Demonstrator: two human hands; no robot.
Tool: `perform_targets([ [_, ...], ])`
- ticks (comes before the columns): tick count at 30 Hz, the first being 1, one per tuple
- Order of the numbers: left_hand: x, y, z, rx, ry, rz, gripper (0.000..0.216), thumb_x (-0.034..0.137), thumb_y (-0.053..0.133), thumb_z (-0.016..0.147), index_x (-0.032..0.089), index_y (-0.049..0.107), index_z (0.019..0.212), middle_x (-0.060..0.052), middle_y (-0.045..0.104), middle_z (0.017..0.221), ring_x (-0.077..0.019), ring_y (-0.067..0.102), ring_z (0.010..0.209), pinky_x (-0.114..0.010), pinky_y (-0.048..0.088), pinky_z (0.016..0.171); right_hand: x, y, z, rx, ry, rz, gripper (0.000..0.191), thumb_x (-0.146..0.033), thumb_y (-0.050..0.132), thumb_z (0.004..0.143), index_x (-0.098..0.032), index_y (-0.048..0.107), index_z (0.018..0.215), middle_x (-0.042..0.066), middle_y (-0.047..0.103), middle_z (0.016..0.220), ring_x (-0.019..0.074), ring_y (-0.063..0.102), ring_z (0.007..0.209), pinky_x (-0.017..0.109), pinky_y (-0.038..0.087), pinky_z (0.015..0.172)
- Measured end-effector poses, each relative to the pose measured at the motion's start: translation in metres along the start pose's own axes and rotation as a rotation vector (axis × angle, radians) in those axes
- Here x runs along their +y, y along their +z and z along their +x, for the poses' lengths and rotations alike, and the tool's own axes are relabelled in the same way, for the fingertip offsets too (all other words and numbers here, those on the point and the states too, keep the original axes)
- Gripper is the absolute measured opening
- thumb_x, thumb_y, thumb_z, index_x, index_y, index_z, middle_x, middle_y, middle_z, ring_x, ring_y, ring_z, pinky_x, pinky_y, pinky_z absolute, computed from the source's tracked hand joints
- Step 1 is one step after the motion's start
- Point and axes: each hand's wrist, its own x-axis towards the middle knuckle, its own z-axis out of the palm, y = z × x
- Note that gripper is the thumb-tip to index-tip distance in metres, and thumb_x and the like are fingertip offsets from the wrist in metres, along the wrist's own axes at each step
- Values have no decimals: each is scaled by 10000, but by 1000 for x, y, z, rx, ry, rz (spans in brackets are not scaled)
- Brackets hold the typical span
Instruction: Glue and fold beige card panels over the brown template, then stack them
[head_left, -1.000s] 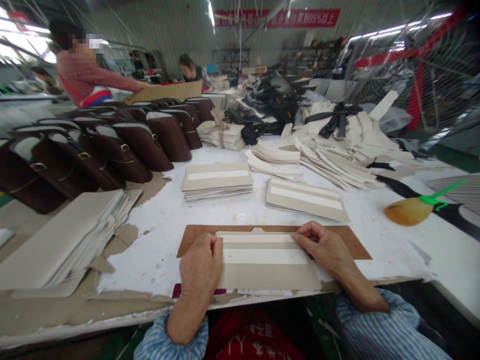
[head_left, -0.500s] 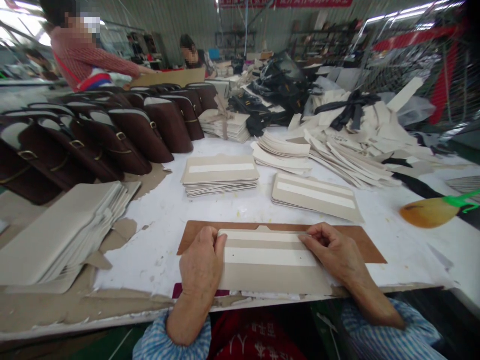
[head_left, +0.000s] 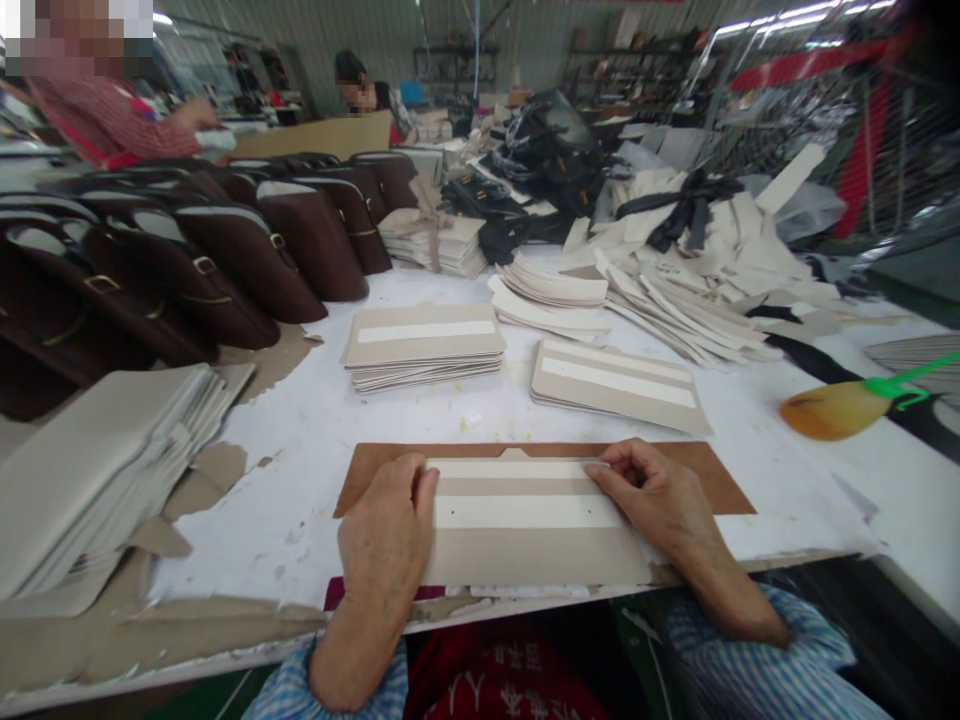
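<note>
A beige bag panel [head_left: 532, 555] with two white strips across it lies before me, over a brown board [head_left: 712, 485]. My left hand [head_left: 386, 530] pinches its upper left corner between thumb and fingers. At the upper right end, my right hand [head_left: 660, 495] grips the panel's edge and the upper white strip [head_left: 510, 468]. Two small dark dots mark the lower white strip [head_left: 525, 512]. Behind the board sit a stack of similar panels [head_left: 424, 340] and a second, slanted stack [head_left: 619, 380].
Dark brown bags [head_left: 240, 260] stand in rows at left, beyond a pile of beige sheets [head_left: 97, 470]. Cut strips [head_left: 675, 310] and black pieces [head_left: 547, 150] heap at the back. An amber, green-handled tool [head_left: 832, 408] lies at right. A co-worker [head_left: 112, 110] stands back left.
My view has shifted slightly, so the table things sit further left. Both hands keep their hold on the panel. The co-worker's arm has drawn back from the tan board.
</note>
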Motion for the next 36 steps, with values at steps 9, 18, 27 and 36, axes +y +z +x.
perform_targets([
  [9,-25,11,6,39,129,138,355,429,423,1036,293,733,1141,-12,747,1056,-189,657,777,-305,397,596,-8,2,0,7,-29,77,195,-424,684,798,-234,638,793,-28,608,638,158,537,580,294,386,580],
  [18,-30,12,10,-12,112,190,431,505,349,1042,304,701,1191,-15,739,1125,-211,665,837,-319,402,599,-10,4,-1,15,-18,79,150,-321,736,818,-229,625,779,-59,566,627,128,500,575,274,373,578],
  [27,-32,12,7,38,172,195,402,480,381,1041,283,703,1180,-26,744,1106,-207,665,796,-320,445,611,-10,2,-1,22,-68,47,181,-318,734,845,-220,675,705,-16,648,657,143,541,597,278,411,594],
  [36,-34,12,12,8,175,166,388,473,408,1023,276,716,1150,-34,750,1098,-219,676,801,-321,452,607,-17,-2,2,-52,-79,-22,202,-296,701,857,-218,682,672,6,704,697,163,611,659,287,418,620],
])
